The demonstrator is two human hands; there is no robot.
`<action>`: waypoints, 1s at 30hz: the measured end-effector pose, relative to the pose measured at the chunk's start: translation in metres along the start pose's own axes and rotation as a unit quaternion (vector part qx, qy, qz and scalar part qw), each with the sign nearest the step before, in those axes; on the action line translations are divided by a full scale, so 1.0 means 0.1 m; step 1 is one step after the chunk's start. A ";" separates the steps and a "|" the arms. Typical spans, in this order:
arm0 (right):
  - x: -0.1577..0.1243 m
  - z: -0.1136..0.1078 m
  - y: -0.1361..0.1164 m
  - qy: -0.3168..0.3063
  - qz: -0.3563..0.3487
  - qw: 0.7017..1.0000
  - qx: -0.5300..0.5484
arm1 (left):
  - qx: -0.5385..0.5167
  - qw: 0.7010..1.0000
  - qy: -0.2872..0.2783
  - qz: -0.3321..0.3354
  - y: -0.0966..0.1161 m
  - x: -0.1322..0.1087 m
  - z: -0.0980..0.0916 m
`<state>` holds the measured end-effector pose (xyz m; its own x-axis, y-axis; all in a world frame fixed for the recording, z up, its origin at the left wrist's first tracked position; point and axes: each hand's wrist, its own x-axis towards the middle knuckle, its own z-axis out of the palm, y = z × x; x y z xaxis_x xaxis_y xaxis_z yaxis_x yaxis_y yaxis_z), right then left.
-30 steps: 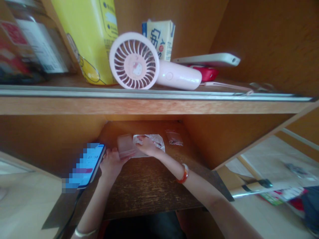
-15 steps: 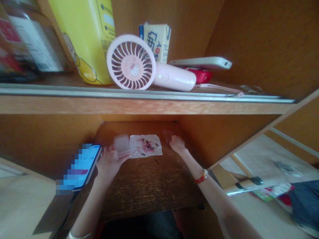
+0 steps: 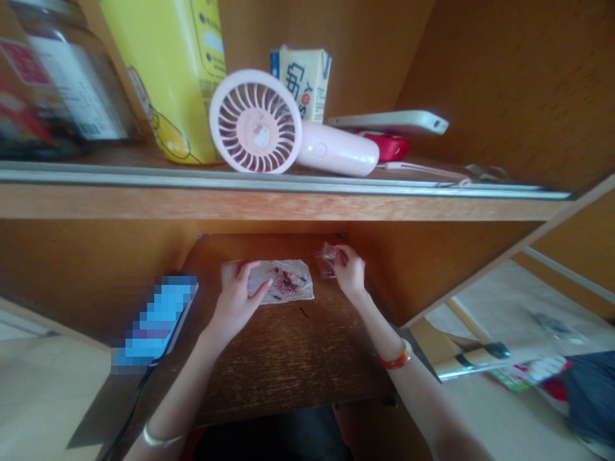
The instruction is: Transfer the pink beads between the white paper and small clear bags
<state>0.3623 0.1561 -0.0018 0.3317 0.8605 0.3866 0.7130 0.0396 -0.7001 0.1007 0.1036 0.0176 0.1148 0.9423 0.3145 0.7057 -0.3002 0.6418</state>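
A white sheet of tissue (image 3: pixel 305 290) lies on the dark wooden desk, with small pink and dark beads (image 3: pixel 287 282) scattered on it. My left hand (image 3: pixel 237 298), thumb and fingers apart, is over the sheet's left end and partly covers a pale translucent box (image 3: pixel 229 274). To the right of the sheet, my right hand (image 3: pixel 350 272) pinches a small clear plastic bag (image 3: pixel 328 259).
A shelf edge (image 3: pixel 288 203) crosses above the hands, bearing a pink fan (image 3: pixel 257 121), a yellow container (image 3: pixel 168 77), a drink carton (image 3: pixel 307 80) and jars. A phone (image 3: pixel 161 320) with a cable leans at the left.
My left hand has moved right off the box and spread over the sheet's left end. The small bag is now lifted in my right hand, which has shifted slightly right.
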 end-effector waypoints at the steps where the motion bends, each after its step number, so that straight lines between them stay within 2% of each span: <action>1: -0.03 0.00 -0.06 0.000 -0.016 0.997 0.078 | -0.036 0.999 -0.008 0.013 0.01 0.01 0.04; 4: -0.12 0.01 -0.23 -0.110 -0.009 0.963 0.247 | -0.125 0.991 -0.050 0.014 0.06 0.03 0.14; 7: -0.23 0.05 -0.37 -0.223 0.012 0.912 0.344 | -0.226 0.968 -0.105 0.006 0.10 0.04 0.18; 10: -0.33 0.09 -0.42 -0.265 0.034 0.883 0.387 | -0.306 0.940 -0.153 0.005 0.10 0.04 0.18; 12: -0.38 0.12 -0.43 -0.271 0.054 0.877 0.393 | -0.334 0.925 -0.182 -0.013 0.09 0.03 0.18; 14: -0.42 0.14 -0.41 -0.274 0.071 0.878 0.387 | -0.354 0.916 -0.188 -0.034 0.10 0.02 0.17; 17: -0.46 0.18 -0.39 -0.279 0.088 0.874 0.388 | -0.343 0.922 -0.178 -0.038 0.11 -0.01 0.15; 20: -0.50 0.19 -0.38 -0.291 0.088 0.867 0.394 | -0.323 0.923 -0.205 -0.026 0.12 -0.03 0.14; 22: -0.54 0.17 -0.42 -0.279 0.060 0.884 0.371 | -0.324 0.920 -0.219 -0.025 0.11 -0.04 0.12; 25: -0.68 0.10 -0.52 -0.205 -0.005 0.931 0.303 | -0.328 0.921 -0.207 -0.036 0.12 -0.07 0.11; 27: -0.81 0.04 -0.60 -0.177 -0.006 0.942 0.286 | -0.330 0.923 -0.197 -0.034 0.13 -0.09 0.10; 29: -0.95 -0.02 -0.66 -0.187 0.043 0.928 0.319 | -0.333 0.922 -0.197 -0.024 0.16 -0.12 0.10; 30: -1.01 -0.03 -0.68 -0.215 0.073 0.909 0.349 | -0.335 0.921 -0.198 -0.021 0.18 -0.13 0.10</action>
<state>0.2827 0.0649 0.0084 0.0122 0.9955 0.0941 0.0650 0.0932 -0.9935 0.1186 0.0873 0.0180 0.4358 0.8960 0.0847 0.1409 -0.1609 0.9769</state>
